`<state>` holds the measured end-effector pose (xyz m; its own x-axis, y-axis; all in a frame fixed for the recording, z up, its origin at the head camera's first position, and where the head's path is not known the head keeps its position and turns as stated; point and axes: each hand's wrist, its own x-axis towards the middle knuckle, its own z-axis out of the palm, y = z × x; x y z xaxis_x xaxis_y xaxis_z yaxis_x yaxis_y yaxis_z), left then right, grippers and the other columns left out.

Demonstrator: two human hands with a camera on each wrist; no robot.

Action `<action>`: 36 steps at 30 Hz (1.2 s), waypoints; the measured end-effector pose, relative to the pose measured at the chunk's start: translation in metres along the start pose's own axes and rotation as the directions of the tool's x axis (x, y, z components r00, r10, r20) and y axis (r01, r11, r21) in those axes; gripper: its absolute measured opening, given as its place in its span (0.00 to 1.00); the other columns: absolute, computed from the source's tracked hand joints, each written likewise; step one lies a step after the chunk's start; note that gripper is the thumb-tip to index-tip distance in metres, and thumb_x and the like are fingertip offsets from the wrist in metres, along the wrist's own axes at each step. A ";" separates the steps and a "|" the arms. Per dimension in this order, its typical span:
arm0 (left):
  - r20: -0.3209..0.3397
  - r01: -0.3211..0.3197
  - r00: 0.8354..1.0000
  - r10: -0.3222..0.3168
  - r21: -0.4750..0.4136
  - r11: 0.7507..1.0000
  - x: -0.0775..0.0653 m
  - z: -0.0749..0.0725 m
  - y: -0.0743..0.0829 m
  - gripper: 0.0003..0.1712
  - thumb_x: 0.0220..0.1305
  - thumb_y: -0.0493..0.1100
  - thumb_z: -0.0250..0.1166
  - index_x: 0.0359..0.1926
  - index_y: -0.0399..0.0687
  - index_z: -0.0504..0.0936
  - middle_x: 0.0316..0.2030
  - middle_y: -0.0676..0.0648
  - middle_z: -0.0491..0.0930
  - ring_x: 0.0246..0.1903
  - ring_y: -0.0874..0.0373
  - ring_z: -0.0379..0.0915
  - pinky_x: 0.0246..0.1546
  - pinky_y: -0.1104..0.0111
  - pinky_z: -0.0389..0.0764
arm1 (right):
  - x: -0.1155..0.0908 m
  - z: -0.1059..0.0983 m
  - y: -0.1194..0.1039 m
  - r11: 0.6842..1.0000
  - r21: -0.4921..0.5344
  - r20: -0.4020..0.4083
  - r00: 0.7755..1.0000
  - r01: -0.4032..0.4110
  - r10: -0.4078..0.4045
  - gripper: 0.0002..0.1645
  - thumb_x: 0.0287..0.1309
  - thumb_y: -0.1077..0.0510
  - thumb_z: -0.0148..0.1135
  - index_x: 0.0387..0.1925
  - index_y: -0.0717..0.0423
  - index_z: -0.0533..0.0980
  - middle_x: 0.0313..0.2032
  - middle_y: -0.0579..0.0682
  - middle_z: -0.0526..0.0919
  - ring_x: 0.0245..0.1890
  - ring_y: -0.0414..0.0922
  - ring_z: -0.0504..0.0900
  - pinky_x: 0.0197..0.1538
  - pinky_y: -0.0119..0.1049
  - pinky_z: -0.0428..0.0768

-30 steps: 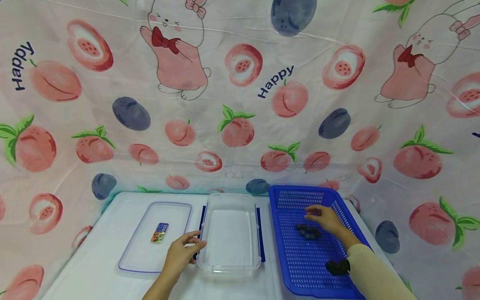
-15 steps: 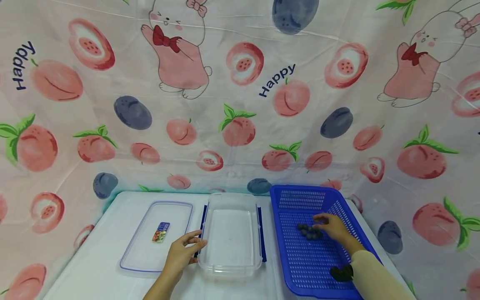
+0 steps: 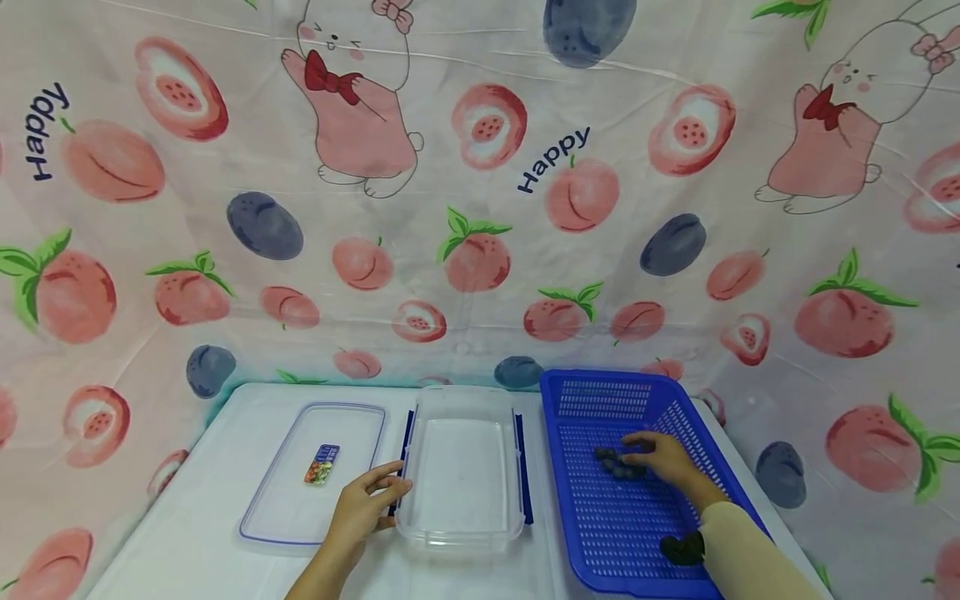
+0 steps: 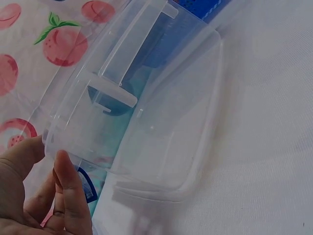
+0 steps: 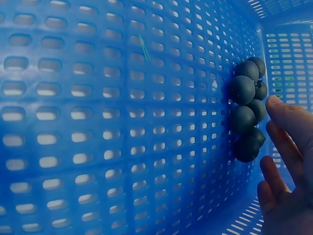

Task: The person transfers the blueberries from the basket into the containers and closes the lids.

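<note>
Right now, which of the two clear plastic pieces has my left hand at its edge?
The deep container in the middle; your left hand touches its left side. The flat lid, farther left, carries a colourful label.

Fruit-print backdrop [image 3: 420, 225]; white table [image 3: 213, 475], seemingly cloth-covered.

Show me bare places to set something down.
Free: the white table left of the clear lid, and the floor of the blue basket along its left wall, nearer than the dark fruits. Crowded: around them, by the right hand; left edge of the clear container, by the left hand.
</note>
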<state>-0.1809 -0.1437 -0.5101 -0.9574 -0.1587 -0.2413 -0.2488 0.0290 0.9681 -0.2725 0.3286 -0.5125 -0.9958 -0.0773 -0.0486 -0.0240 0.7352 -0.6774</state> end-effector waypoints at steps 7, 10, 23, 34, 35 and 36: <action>-0.001 0.015 1.000 -0.015 -0.020 1.000 0.002 -0.001 -0.001 0.29 0.58 0.42 0.72 0.60 0.39 0.78 0.41 0.50 0.79 0.33 0.60 0.75 0.24 0.70 0.83 | 0.004 0.003 0.002 1.000 0.012 0.018 1.000 -0.003 0.003 0.21 0.57 0.57 0.69 0.50 0.65 0.81 0.50 0.65 0.82 0.48 0.59 0.79 0.48 0.52 0.79; 0.004 0.021 1.000 -0.021 -0.028 0.999 0.002 -0.002 -0.001 0.29 0.59 0.42 0.71 0.60 0.39 0.78 0.42 0.49 0.79 0.34 0.60 0.74 0.25 0.70 0.83 | 0.004 0.003 0.001 1.000 0.020 0.027 1.000 -0.010 0.009 0.21 0.57 0.57 0.68 0.50 0.65 0.81 0.50 0.65 0.82 0.49 0.58 0.79 0.50 0.53 0.78; 0.047 0.061 0.997 -0.058 -0.067 0.996 0.003 -0.001 0.001 0.29 0.61 0.41 0.70 0.62 0.38 0.76 0.41 0.49 0.78 0.37 0.57 0.72 0.26 0.69 0.84 | 0.004 0.001 0.003 1.000 0.020 0.046 0.999 0.010 -0.011 0.20 0.54 0.63 0.69 0.49 0.68 0.80 0.49 0.66 0.82 0.48 0.59 0.80 0.49 0.51 0.78; 0.043 0.057 0.998 -0.054 -0.075 0.996 0.000 -0.003 0.001 0.28 0.61 0.41 0.69 0.61 0.38 0.76 0.39 0.50 0.78 0.38 0.54 0.74 0.30 0.66 0.85 | 0.007 0.007 0.005 1.000 0.021 0.042 0.999 -0.019 0.018 0.19 0.55 0.62 0.68 0.48 0.67 0.81 0.47 0.66 0.82 0.47 0.58 0.79 0.49 0.54 0.78; 0.042 0.056 0.998 -0.053 -0.074 0.996 -0.001 -0.003 0.002 0.27 0.62 0.41 0.69 0.61 0.38 0.77 0.39 0.49 0.78 0.38 0.54 0.74 0.31 0.66 0.86 | 0.007 0.007 0.005 1.000 0.019 0.039 0.999 -0.018 0.017 0.19 0.55 0.62 0.68 0.48 0.67 0.81 0.47 0.66 0.82 0.47 0.58 0.80 0.50 0.54 0.78; 0.042 0.056 0.998 -0.053 -0.074 0.996 -0.001 -0.004 0.002 0.27 0.62 0.41 0.69 0.61 0.38 0.77 0.40 0.49 0.78 0.38 0.54 0.73 0.31 0.65 0.86 | 0.007 0.007 0.005 1.000 0.014 0.038 0.999 -0.015 0.015 0.19 0.55 0.62 0.68 0.48 0.67 0.81 0.47 0.66 0.82 0.47 0.58 0.80 0.50 0.54 0.78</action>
<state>-0.1798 -0.1471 -0.5071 -0.9481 -0.1188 -0.2951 -0.2907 -0.0533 0.9553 -0.2789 0.3273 -0.5213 -0.9920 -0.0918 -0.0863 -0.0075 0.7269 -0.6867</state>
